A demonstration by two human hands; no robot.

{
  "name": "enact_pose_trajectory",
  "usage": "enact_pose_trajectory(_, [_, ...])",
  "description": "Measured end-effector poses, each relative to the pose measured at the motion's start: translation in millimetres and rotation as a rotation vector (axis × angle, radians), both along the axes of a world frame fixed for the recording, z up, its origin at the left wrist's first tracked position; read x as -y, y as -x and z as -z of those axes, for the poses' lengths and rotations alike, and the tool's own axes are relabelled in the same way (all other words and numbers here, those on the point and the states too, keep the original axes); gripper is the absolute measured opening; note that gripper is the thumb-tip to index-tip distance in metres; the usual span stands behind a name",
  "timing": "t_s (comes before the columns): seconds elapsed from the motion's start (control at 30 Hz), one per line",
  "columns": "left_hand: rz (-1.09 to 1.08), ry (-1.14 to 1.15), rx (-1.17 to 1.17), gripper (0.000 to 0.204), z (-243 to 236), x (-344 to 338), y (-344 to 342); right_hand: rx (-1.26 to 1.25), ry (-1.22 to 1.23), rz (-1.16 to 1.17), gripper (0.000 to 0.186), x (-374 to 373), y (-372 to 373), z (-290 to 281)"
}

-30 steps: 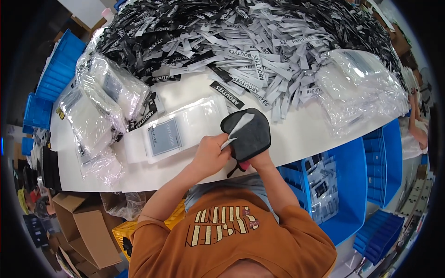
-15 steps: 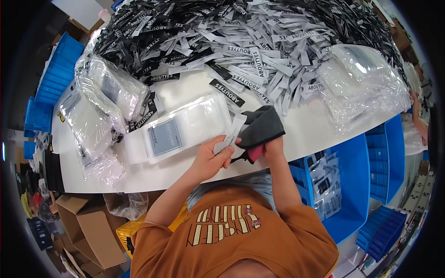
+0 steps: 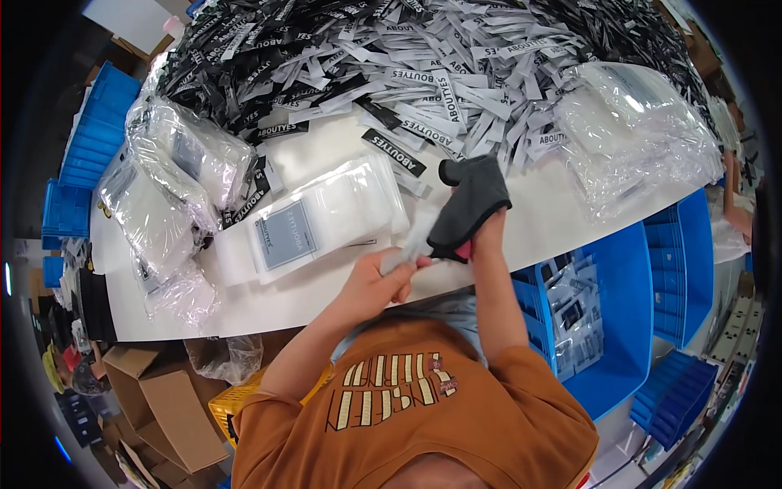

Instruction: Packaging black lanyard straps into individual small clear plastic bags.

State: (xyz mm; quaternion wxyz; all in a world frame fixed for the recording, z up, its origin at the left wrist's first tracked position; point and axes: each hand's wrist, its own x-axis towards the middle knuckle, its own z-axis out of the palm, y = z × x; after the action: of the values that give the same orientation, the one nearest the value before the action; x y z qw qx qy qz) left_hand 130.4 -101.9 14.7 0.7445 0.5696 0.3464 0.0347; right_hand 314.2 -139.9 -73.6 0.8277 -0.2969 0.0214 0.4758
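My left hand (image 3: 377, 283) is closed on a pale label strip (image 3: 419, 231), which is blurred and reaches up toward a dark grey cloth piece (image 3: 475, 204). That cloth has black edging and a bit of pink at its lower edge; its exact kind does not show. My right hand (image 3: 489, 231) holds the cloth, which covers most of the fingers. Just left of the strip lies a stack of clear plastic bags (image 3: 350, 196) with a grey-blue printed panel. Beyond my hands spreads a large heap of white labels (image 3: 440, 90) and black labels (image 3: 236, 73).
Wrapped bundles of clear bags lie at the left (image 3: 155, 220) and right (image 3: 635, 122) of the white table (image 3: 326, 303). Below its right edge stands a blue bin (image 3: 615, 326) holding packed bags. Cardboard boxes (image 3: 175, 407) and a yellow crate (image 3: 236, 407) sit lower left.
My right hand has lifted and turned the dark grey cloth, moving slightly up and right. The strip in my left hand has shifted and blurred, and the hand has dropped a little.
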Motion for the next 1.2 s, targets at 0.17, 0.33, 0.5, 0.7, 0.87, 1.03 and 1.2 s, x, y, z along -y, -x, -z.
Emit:
enact_pose_trajectory(0.17, [-0.061, 0.096, 0.095, 0.048, 7.3, -16.7, 0.3, 0.456, 0.103, -0.180, 0.026, 5.0, 2.1, -14.8])
enact_pose_trajectory(0.33, [-0.203, 0.421, 0.347, 0.054, 22.8, -22.8, -0.1, 0.501, 0.137, -0.268, 0.024, 10.5, 6.8, 3.4])
enact_pose_trajectory(0.5, [-0.246, 0.627, 0.459, 0.055, 28.3, -26.3, -1.0, 0.414, 0.172, -0.304, 0.023, 12.4, 5.0, 16.0])
enact_pose_trajectory(0.7, [-0.245, 0.734, 0.473, 0.055, 29.1, -25.6, -1.9, 0.502, 0.103, -0.315, 0.022, 11.1, 9.1, -6.9])
enact_pose_trajectory(0.87, [-0.222, 0.705, 0.490, 0.056, 32.8, -24.2, -1.0, 0.777, 0.171, -0.515, 0.022, 13.3, 5.4, -19.1])
enact_pose_trajectory(1.03, [-0.194, 0.065, -0.108, 0.032, 8.4, -12.3, -17.4, 1.524, 0.109, -0.240, 0.026, 13.6, 17.2, 23.3])
enact_pose_trajectory(1.2, [0.048, -0.605, -0.066, 0.023, 11.0, -5.7, -8.6, 1.269, 0.158, -0.017, 0.024, 12.1, 10.2, 32.4])
